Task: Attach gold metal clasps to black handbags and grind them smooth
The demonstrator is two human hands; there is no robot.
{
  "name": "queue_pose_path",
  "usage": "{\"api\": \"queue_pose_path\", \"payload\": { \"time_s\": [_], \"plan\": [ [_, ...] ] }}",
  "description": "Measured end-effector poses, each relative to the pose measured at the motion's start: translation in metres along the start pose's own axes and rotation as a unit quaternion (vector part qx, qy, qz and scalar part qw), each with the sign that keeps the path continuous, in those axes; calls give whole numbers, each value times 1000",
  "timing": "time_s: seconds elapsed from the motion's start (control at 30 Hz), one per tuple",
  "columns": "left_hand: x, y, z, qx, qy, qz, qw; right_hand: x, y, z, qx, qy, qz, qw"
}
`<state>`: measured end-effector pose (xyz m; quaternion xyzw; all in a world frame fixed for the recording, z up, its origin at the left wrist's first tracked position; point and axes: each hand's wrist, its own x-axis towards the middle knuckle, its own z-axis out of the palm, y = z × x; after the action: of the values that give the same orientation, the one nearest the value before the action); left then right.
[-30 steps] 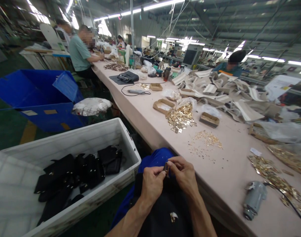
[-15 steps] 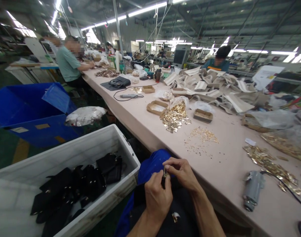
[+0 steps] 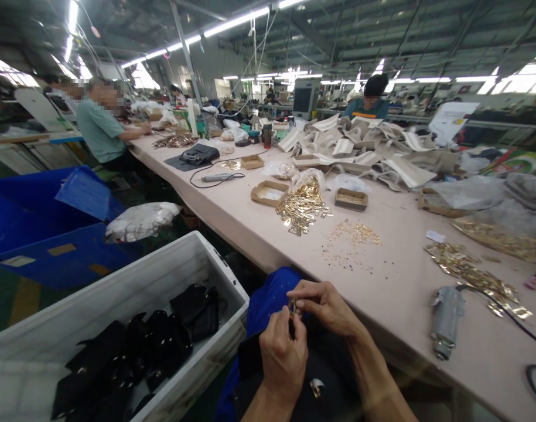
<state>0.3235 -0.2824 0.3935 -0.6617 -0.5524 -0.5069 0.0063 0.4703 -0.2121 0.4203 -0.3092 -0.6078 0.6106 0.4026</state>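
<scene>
Between my two hands is a small gold metal buckle plate [image 3: 292, 306], pinched at its upper end by my right hand [image 3: 323, 305] and at its lower end by my left hand [image 3: 283, 346]. Both hands are closed, fingertips nearly meeting around it. Beneath them, a black bag piece [image 3: 324, 363] lies across my lap over blue cloth [image 3: 270, 296]. A gold metal fitting [image 3: 316, 387] with a whitish scrap sits on the black piece. Fingers cover part of the buckle plate.
Left stands a white crate [image 3: 206, 252] holding black bag pieces [image 3: 105, 357]. The table [image 3: 232, 217] bears gold plates [image 3: 305, 208], small fittings [image 3: 355, 233], more gold pieces [image 3: 470, 272] and a grey corded power tool [image 3: 447, 322]. Behind the crate is a blue bin [image 3: 39, 217]. Co-workers sit beyond.
The view has turned slightly to the right, so the table and its contents sit further left. Both hands keep hold of the buckle plate, with only slight finger movement.
</scene>
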Motion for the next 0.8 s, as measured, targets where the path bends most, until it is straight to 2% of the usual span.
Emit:
{"api": "queue_pose_path", "payload": {
  "time_s": [0.47, 0.6, 0.67, 0.73, 0.8],
  "plan": [
    [-6, 1, 4, -1, 10, 23, 1000, -4, -7, 7, -22, 14, -17, 1000],
    [-6, 2, 2, -11, 2, 10, 1000, -2, -8, 11, -50, 54, -11, 997],
    [-4, 2, -1, -44, -4, -25, 999, -2, -7, 14, -51, 76, -17, 996],
    [0, 3, -7, -117, -43, -109, 986, -2, -7, 17, -41, 86, -23, 995],
    [5, 3, -13, -222, -123, -233, 939, -3, -8, 19, -26, 87, -27, 995]
  ]
}}
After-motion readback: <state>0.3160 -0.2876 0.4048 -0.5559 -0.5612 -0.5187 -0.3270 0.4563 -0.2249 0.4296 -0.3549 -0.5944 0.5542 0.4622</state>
